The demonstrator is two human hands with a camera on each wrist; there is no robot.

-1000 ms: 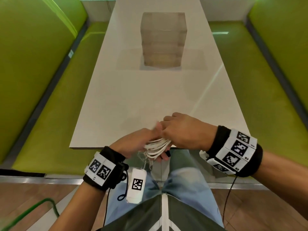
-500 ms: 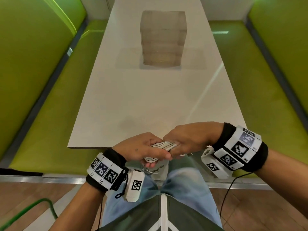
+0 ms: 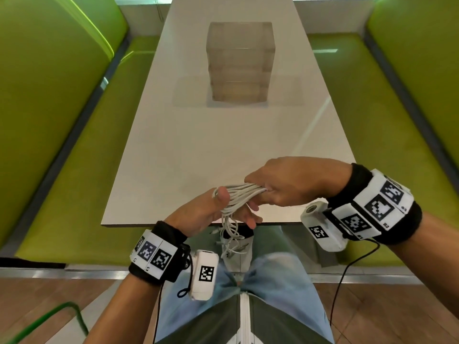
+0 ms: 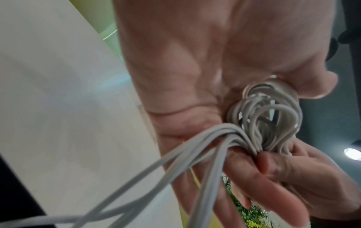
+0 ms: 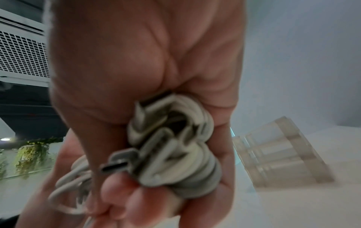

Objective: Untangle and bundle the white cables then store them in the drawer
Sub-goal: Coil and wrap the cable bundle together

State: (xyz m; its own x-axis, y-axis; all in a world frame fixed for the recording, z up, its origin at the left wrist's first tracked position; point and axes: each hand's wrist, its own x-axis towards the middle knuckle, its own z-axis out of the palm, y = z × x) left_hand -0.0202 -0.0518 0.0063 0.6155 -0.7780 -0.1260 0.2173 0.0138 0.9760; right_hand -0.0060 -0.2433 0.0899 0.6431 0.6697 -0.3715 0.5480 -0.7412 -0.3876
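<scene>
The white cables (image 3: 242, 193) form a coiled bundle held between both hands just above the table's near edge. My right hand (image 3: 285, 187) grips one end of the bundle in a fist; the right wrist view shows the loops (image 5: 175, 146) and a plug (image 5: 115, 163) in its palm. My left hand (image 3: 218, 207) holds the other end, thumb on top and fingers beneath, with strands (image 4: 263, 123) crossing its palm. Loose cable ends (image 3: 231, 237) hang below the hands. The translucent drawer unit (image 3: 239, 63) stands far back on the table, its drawers closed.
The long white table (image 3: 198, 145) runs away from me, with green benches (image 3: 74, 170) on both sides. My lap is under the hands. Wrist camera leads hang from both wrists. A green cable (image 3: 49, 316) lies on the floor at lower left.
Both hands have lifted from below the table's edge to just above it. The right hand has drawn to the right, stretching the bundle, and the left fingers have spread under it.
</scene>
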